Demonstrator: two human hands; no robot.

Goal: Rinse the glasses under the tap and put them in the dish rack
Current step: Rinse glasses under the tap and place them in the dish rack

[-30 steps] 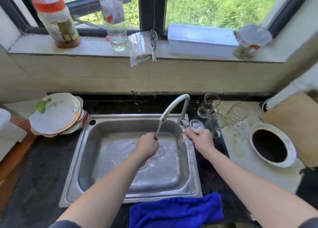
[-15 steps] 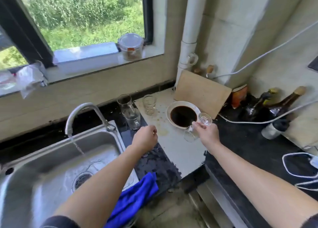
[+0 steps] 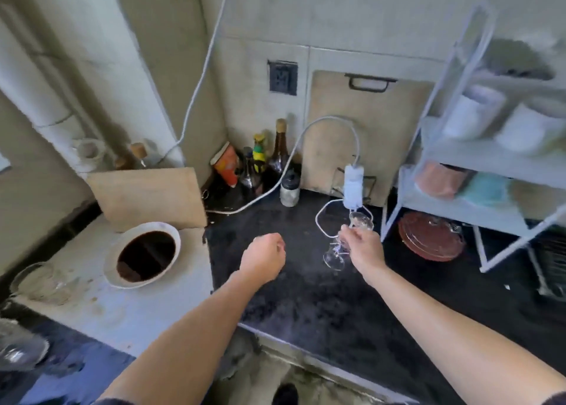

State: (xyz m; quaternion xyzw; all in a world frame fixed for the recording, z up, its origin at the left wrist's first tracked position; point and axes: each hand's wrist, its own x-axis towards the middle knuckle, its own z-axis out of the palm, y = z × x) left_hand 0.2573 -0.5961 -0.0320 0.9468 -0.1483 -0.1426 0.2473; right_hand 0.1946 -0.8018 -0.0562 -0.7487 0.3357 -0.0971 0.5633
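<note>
My right hand (image 3: 361, 247) grips a clear glass (image 3: 335, 253), tilted on its side above the dark counter (image 3: 306, 288). It hangs left of a white tiered dish rack (image 3: 453, 147) standing at the right. My left hand (image 3: 263, 256) hovers over the counter with its fingers curled and nothing in it. More clear glasses (image 3: 36, 279) show blurred at the far left edge. The sink and tap are out of view.
A white bowl of dark liquid (image 3: 144, 253) sits on a pale board at the left. Bottles (image 3: 260, 163) crowd the back corner. A white cable and adapter (image 3: 352, 187) lie behind the glass. A reddish plate (image 3: 428, 239) rests under the rack.
The view has swung right, from the sink to the counter and rack. My right hand has carried the glass rightward toward the rack; my left hand left the water stream and holds nothing.
</note>
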